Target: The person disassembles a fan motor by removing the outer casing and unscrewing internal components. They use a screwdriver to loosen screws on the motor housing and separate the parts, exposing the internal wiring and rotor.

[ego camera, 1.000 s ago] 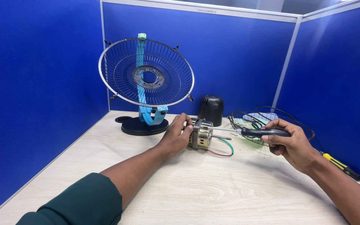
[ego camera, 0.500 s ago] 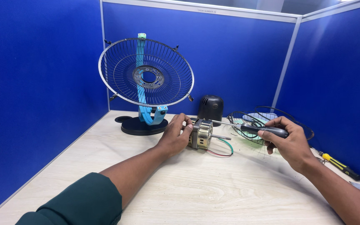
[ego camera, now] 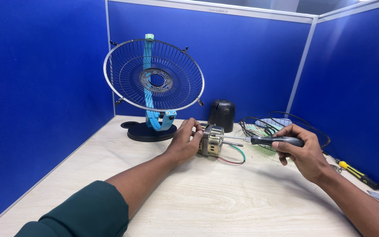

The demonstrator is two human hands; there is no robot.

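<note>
A small fan motor (ego camera: pixel 212 140) with a metal shaft and red and green wires lies on the pale wooden table (ego camera: pixel 224 206). My left hand (ego camera: pixel 183 142) grips the motor from its left side. My right hand (ego camera: pixel 301 149) holds a black-handled screwdriver (ego camera: pixel 273 140) level, its tip at the motor's right face. Behind the motor stands a fan stand with a wire rear guard (ego camera: pixel 154 74) on a light blue bracket and a black round base (ego camera: pixel 148 131).
A black motor cover (ego camera: pixel 221 115) stands behind the motor. A second wire guard (ego camera: pixel 281 127) lies at the right with green parts in it. A yellow-and-black screwdriver (ego camera: pixel 358 174) lies near the right edge. Blue partition walls close in three sides.
My right hand has brought the screwdriver a little lower and closer to the motor. My left hand stays on the motor.
</note>
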